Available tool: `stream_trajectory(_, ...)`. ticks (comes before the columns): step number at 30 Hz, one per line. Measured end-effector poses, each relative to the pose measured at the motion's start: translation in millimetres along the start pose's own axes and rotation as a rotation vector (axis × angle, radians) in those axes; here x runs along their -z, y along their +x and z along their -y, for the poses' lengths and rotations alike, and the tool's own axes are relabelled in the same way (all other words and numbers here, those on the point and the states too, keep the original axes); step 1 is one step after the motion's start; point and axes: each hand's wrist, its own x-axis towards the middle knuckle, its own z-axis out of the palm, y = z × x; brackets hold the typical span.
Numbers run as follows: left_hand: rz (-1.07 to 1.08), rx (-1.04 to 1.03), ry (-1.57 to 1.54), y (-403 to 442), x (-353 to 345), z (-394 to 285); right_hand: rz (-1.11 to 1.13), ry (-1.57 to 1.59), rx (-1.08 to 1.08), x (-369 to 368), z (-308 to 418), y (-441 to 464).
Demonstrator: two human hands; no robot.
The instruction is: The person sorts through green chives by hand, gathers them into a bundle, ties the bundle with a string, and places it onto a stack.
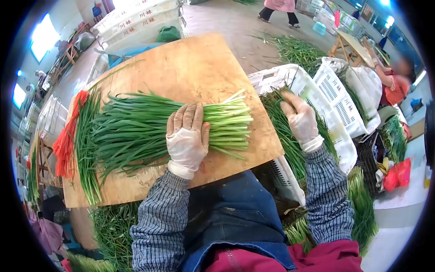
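A thick bunch of garlic chives point(140, 127) lies across the wooden board point(199, 59), green leaves to the left and pale stems to the right. My left hand point(186, 140), in a thin white glove, is laid over the stem side, fingers curved down onto it. My right hand point(302, 120), gloved too, hovers over loose chives point(276, 109) in a white plastic crate point(292, 75); its thumb and fingers are slightly bent and apart, with nothing visible between them. Red ties point(72, 136) and a thin strip of chives point(88, 145) lie along the board's left edge.
More white crates point(335, 86) stand at the right, and stacked ones point(136, 22) rise behind the board. Chive heaps lie on the floor point(299, 50) and below the board point(118, 231). A person point(398, 81) sits at the right; another point(281, 7) walks at the back.
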Motion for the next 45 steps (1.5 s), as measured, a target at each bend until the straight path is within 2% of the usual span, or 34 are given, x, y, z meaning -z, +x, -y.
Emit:
stream_trajectory(3,0.014,-0.012,0.022,1.4,3.6,-1.4,0.01,0.349,0.125,-12.4,35.1,26.6)
stream_trajectory(6,0.03,-0.015,0.048,-0.9,6.1,-1.8,0.075,0.351,0.15,-40.5,50.7,47.3)
stream_trajectory(9,0.028,-0.003,0.046,-2.2,8.3,-4.8,0.463,0.366,-0.151,-64.2,36.1,50.4)
stream_trajectory(11,0.053,-0.034,-0.007,0.7,12.4,-2.2,0.486,0.373,-0.191,-68.6,27.9,42.2)
stream_trajectory(14,0.195,-0.035,-0.252,16.8,28.7,13.5,0.554,0.399,-0.164,-71.1,12.5,34.8)
stream_trajectory(16,0.315,-0.069,-0.266,30.5,41.1,21.0,0.599,0.411,-0.169,-71.0,3.7,27.7)
stream_trajectory(19,0.511,-0.171,-0.161,34.3,43.7,25.4,0.459,0.348,-0.238,-55.7,-7.7,14.9)
stream_trajectory(20,0.569,-0.191,-0.103,32.7,43.1,21.8,0.35,0.375,-0.259,-50.2,-15.1,11.3)
stream_trajectory(21,0.623,-0.215,-0.045,31.8,42.0,18.9,0.325,0.58,-0.397,-42.5,-19.6,7.7)
stream_trajectory(22,0.665,-0.201,0.019,30.4,37.4,19.3,0.276,0.634,-0.47,-33.4,-18.8,3.4)
stream_trajectory(24,0.675,-0.238,0.112,33.9,31.0,19.8,0.235,0.731,-0.596,-20.9,-25.4,-10.1)
stream_trajectory(28,0.6,-0.311,0.16,43.0,17.0,23.5,0.17,0.994,-0.697,-7.4,-21.3,-40.3)
stream_trajectory(29,0.587,-0.321,0.146,44.7,12.6,26.3,0.176,0.849,-0.621,-8.1,-14.4,-42.8)
stream_trajectory(31,0.507,-0.371,0.114,47.4,5.9,31.9,0.063,0.393,-0.179,-34.2,-16.7,-52.0)
stream_trajectory(33,0.489,-0.368,0.087,48.5,4.2,31.8,0.106,0.133,0.07,-43.7,-1.2,-48.9)
stream_trajectory(35,0.457,-0.387,0.052,47.7,1.2,33.2,0.119,-0.201,0.183,-68.6,8.0,-50.0)
stream_trajectory(36,0.467,-0.377,0.042,48.3,1.5,32.8,0.122,-0.106,0.135,-75.5,12.6,-52.1)
stream_trajectory(39,0.521,-0.346,0.017,54.2,5.4,32.5,-0.008,-0.027,0.204,-77.8,-1.6,-51.5)
stream_trajectory(43,0.54,-0.377,-0.015,60.5,3.1,38.4,-0.205,0.219,-0.03,-20.8,-40.5,-52.8)
stream_trajectory(45,0.6,-0.302,-0.017,63.8,12.4,28.8,-0.212,0.469,-0.453,19.9,-24.9,-46.2)
